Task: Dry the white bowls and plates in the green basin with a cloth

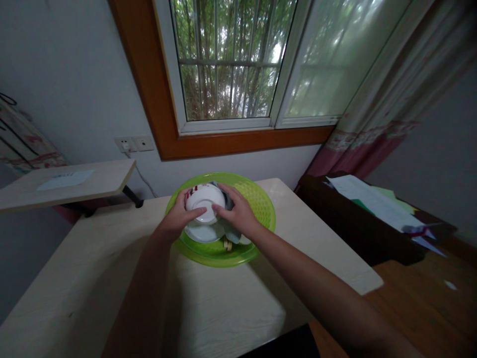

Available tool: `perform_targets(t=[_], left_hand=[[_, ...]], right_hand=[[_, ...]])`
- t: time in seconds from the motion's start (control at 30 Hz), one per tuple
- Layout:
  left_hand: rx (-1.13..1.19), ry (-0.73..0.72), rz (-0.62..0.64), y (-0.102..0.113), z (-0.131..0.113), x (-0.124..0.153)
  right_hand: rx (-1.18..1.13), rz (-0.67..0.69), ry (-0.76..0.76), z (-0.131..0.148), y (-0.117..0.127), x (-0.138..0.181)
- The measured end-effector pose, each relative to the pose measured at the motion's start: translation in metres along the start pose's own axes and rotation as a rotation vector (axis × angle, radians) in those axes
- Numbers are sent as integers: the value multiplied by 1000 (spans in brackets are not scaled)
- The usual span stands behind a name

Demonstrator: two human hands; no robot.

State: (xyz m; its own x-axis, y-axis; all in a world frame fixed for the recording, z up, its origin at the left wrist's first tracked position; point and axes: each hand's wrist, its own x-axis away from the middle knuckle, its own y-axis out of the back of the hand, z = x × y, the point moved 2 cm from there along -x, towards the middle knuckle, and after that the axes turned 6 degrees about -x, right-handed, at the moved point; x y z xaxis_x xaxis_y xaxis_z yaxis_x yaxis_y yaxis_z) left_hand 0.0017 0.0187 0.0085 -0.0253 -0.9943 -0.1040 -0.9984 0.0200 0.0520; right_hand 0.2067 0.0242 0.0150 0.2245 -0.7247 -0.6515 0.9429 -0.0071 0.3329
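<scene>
I see left hand (179, 215) and right hand (240, 211) gripping white bowl (204, 199) between them, green basket (265, 205) beneath. Risk: grey cloth (230, 202) by right hand slides, bowl slips, chips plate (204, 233) below hands.

A pale wooden bench (223, 308) spreads beneath the hands (240, 214). Directly under them, a round green plastic basket (265, 206) rests on it; off to their left, a low shelf (108, 178) stands on dark legs (131, 194).
</scene>
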Motion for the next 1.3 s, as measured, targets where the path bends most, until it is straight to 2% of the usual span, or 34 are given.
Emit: perform_targets(t=[0.17, 0.3, 0.47, 0.57, 0.77, 0.87, 1.0, 1.1, 1.2, 1.3], left_hand=[[-26, -26, 37, 7, 2, -1], [-68, -79, -37, 6, 8, -5], [-109, -73, -155, 1, 11, -8], [-114, -59, -189, -1, 9, -7], [-178, -90, -160, -4, 5, -4], [-209, -98, -195, -4, 2, -3], [-320, -82, -245, -2, -2, -1], [-388, -106, -240, -3, -5, 1], [-431, -129, -203, -8, -9, 3], [-484, -163, -196, -13, -16, 5]], right_hand=[[16, 64, 57, -1, -2, 0], [37, 45, 83, 1, 0, -1], [83, 3, 141, 10, 3, 0], [131, 50, 227, 17, 0, 3], [183, 201, 378, 31, -7, 7], [199, 187, 367, 31, -8, 7], [219, 58, 224, 19, -5, 3], [221, 23, 149, 12, -3, 2], [215, 54, 185, 16, -4, 3], [213, 144, 272, 27, -7, 6]])
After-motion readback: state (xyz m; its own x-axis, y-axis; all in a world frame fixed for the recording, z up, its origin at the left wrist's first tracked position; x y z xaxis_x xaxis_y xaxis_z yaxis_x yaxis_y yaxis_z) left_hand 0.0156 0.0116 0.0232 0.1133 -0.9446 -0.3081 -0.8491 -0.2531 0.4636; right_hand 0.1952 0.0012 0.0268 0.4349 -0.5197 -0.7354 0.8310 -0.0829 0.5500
